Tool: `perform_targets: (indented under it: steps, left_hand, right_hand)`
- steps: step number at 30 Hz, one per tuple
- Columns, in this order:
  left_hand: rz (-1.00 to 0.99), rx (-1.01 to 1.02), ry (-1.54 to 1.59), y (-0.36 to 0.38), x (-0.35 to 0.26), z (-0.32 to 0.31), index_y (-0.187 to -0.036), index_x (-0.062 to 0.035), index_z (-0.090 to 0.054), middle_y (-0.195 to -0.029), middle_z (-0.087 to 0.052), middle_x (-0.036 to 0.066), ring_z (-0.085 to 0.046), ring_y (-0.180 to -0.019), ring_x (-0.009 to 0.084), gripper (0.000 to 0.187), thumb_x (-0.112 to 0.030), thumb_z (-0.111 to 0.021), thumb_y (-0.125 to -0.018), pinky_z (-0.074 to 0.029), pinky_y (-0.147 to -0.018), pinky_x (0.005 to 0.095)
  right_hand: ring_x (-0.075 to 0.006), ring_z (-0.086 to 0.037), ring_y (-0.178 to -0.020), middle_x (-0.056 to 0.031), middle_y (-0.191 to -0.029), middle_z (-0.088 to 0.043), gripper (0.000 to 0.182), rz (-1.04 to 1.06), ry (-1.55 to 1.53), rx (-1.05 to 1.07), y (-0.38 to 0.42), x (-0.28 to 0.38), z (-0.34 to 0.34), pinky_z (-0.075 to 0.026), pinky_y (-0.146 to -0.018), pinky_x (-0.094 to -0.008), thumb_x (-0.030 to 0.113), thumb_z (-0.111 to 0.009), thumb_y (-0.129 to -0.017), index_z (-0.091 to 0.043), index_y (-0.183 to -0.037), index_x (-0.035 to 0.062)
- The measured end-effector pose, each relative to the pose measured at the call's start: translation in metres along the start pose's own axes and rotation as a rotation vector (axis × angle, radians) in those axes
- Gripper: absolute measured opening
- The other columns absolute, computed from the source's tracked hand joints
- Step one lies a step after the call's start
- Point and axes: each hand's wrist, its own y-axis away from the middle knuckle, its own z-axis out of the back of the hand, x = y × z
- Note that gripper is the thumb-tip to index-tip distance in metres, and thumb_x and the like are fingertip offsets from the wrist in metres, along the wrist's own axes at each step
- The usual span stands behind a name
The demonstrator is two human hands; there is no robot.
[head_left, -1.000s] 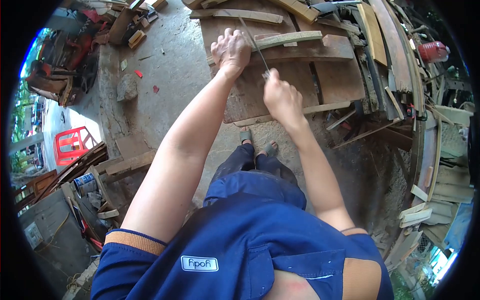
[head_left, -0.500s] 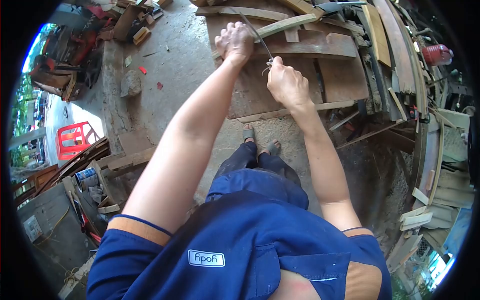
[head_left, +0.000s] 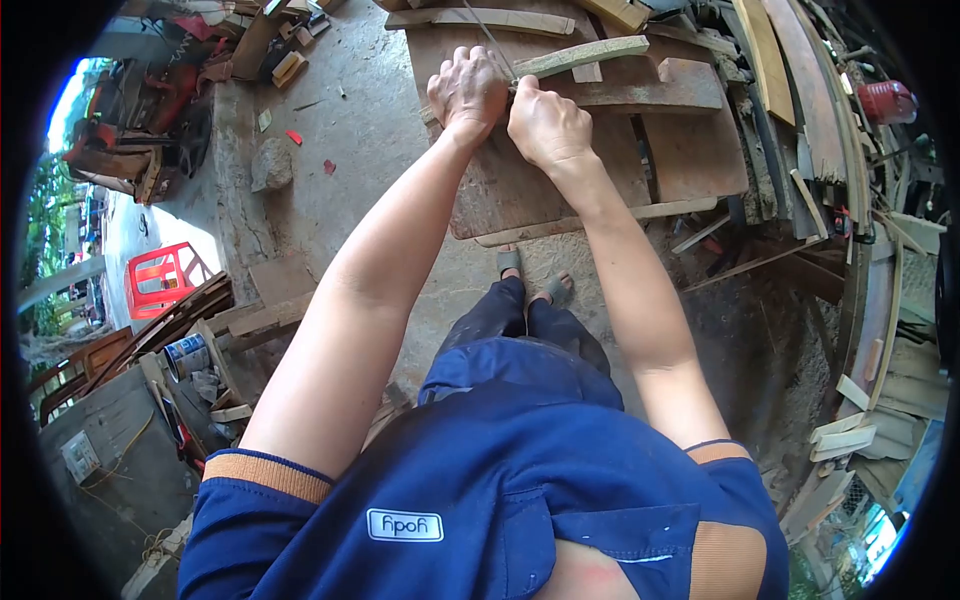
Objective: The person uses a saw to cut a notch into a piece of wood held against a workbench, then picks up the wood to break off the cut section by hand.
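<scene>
My right hand [head_left: 549, 122] is closed around the near end of a thin long tool, whose narrow blade [head_left: 488, 36] runs up and away past my left hand. My left hand [head_left: 467, 92] is closed over the left end of a light wooden strip [head_left: 585, 56]. That strip lies slanted over a low wooden bench [head_left: 510, 185]. Beneath and beside it rests a thicker curved brown board [head_left: 650, 92]. The two hands are close together, and the tool's handle is hidden in my right fist.
Another wooden piece [head_left: 480, 19] lies at the bench's far edge. Long planks [head_left: 765, 65] are stacked on the right, near a red plastic bottle [head_left: 887, 102]. A red chair [head_left: 165, 280], a paint can [head_left: 187, 355] and a stone [head_left: 271, 165] are on the left.
My right hand has moved up and left, closer to my left hand, and the tool has slid away from me with it. My left hand keeps its hold.
</scene>
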Motion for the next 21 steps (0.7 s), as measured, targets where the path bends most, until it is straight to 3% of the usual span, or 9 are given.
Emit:
perform_targets:
  steps: [4, 6, 12, 21]
  left_hand:
    - [0.013, -0.001, 0.016, 0.001, -0.001, 0.002, -0.101, -0.0103, -0.067, -0.109, -0.065, 0.011, -0.063, -0.104, 0.0311, 0.037, -0.035, -0.039, -0.099, -0.047, -0.088, 0.0452]
    - [0.033, -0.013, 0.018, -0.001, 0.001, -0.002, -0.098, -0.0106, -0.067, -0.106, -0.065, 0.01, -0.062, -0.104, 0.0282, 0.034, -0.031, -0.04, -0.098, -0.044, -0.088, 0.0426]
    - [0.001, -0.022, -0.007, 0.0, 0.001, -0.003, -0.098, -0.0106, -0.068, -0.105, -0.065, 0.009, -0.063, -0.101, 0.0283, 0.032, -0.029, -0.042, -0.096, -0.045, -0.086, 0.0439]
    - [-0.077, 0.009, 0.023, 0.007, -0.005, 0.001, -0.095, -0.0098, -0.068, -0.105, -0.065, 0.01, -0.063, -0.099, 0.0275, 0.025, -0.026, -0.049, -0.089, -0.046, -0.084, 0.0422]
  right_hand:
    - [-0.037, -0.071, -0.084, -0.023, -0.084, -0.07, 0.019, 0.073, 0.0, -0.053, 0.03, -0.013, 0.002, -0.057, -0.074, -0.0479, 0.013, -0.044, -0.091, -0.055, -0.1, 0.0009]
    - [-0.0374, -0.071, -0.08, -0.0226, -0.081, -0.07, 0.019, -0.002, 0.053, 0.076, 0.059, -0.014, 0.012, -0.057, -0.072, -0.0481, 0.013, -0.044, -0.091, -0.055, -0.099, 0.0011]
    - [-0.0383, -0.07, -0.088, -0.0257, -0.088, -0.07, 0.021, 0.045, 0.007, 0.046, -0.004, -0.005, 0.006, -0.056, -0.077, -0.0496, 0.013, -0.043, -0.091, -0.055, -0.103, -0.0005]
    - [-0.0409, -0.068, -0.091, -0.0273, -0.09, -0.069, 0.022, -0.039, 0.003, 0.112, 0.015, -0.007, 0.011, -0.054, -0.08, -0.0513, 0.015, -0.043, -0.092, -0.052, -0.106, 0.0004]
